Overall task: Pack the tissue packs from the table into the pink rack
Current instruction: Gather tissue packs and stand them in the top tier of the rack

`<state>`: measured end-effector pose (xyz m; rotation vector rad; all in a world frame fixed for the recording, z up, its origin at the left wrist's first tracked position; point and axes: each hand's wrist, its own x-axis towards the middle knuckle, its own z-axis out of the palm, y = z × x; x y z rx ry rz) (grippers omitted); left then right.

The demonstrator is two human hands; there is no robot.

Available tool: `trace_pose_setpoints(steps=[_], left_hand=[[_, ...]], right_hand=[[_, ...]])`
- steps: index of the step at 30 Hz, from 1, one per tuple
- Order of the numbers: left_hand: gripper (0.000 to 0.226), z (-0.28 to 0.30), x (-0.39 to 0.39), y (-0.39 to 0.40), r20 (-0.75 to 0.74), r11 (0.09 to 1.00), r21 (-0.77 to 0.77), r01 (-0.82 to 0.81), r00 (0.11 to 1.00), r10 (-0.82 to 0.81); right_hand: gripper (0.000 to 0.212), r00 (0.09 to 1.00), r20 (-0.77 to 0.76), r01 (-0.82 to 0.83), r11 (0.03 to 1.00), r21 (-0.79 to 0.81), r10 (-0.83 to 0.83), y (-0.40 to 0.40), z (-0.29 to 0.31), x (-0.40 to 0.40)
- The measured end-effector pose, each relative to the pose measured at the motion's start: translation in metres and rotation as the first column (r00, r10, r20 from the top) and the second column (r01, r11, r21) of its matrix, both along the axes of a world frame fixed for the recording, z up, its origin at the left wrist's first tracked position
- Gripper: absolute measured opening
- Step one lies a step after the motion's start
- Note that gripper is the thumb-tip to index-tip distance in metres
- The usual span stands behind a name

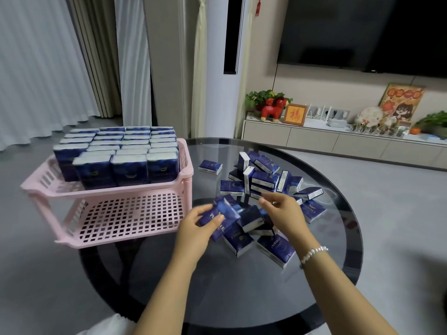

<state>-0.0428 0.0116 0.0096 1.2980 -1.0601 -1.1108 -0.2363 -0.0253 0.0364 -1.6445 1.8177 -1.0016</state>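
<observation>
So we're roughly past the halfway mark, by our reckoning. Nearest to us, our left hand (194,227) has its fingers and thumb curled round a tissue pack (219,215), held at the near left edge of the loose pile (262,199) of packs. Our right hand (281,210) is over the near side of that same pile with fingers bent as if about to pinch one — we can't tell whether it actually has hold of anything. The pile sits on the round glass table (242,298), a couple dozen packs or so by our guess, some flat, a few standing on end, one lone pack (210,166) lying just beyond the pile's left side.

Left of the pile is the pink rack (116,189). Its lower shelf (130,216) shows only bare grid, so that's probably where the rest goes. Its upper shelf (169,182), further back, is packed with upright rows — looks full to us
</observation>
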Motion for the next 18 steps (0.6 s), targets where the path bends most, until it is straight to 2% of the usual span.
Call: trace_pose_setpoints(steps=[1,3,6,11,15,18], left_hand=[[0.021,-0.002,0.003,0.003,0.004,1.000,0.014,-0.011,1.000,0.011],[0.012,-0.006,0.004,0.009,-0.014,0.998,0.051,-0.023,1.000,0.024],[0.017,-0.010,0.006,0.009,-0.097,0.992,0.114,-0.056,0.993,0.067],[0.023,-0.013,0.004,0.007,-0.170,0.990,0.130,-0.058,0.982,0.080],[0.015,-0.014,0.001,0.006,-0.170,0.991,0.117,-0.061,0.982,0.081],[0.009,-0.015,-0.001,0.004,-0.226,0.990,0.134,-0.049,0.971,0.079]], right_hand=[[0.039,0.992,-0.126,0.024,0.997,0.072,-0.015,-0.004,-0.001,-0.001],[0.054,0.930,-0.359,0.018,0.970,0.242,0.072,-0.010,-0.001,-0.001],[0.062,0.824,-0.513,-0.043,0.928,0.371,0.242,-0.013,0.003,0.006],[0.052,0.811,-0.516,-0.040,0.905,0.424,0.278,-0.020,-0.002,0.009],[0.040,0.909,-0.379,-0.035,0.940,0.340,0.171,-0.019,-0.005,0.006],[0.026,0.969,-0.239,-0.009,0.978,0.207,0.059,-0.014,-0.012,0.004]])
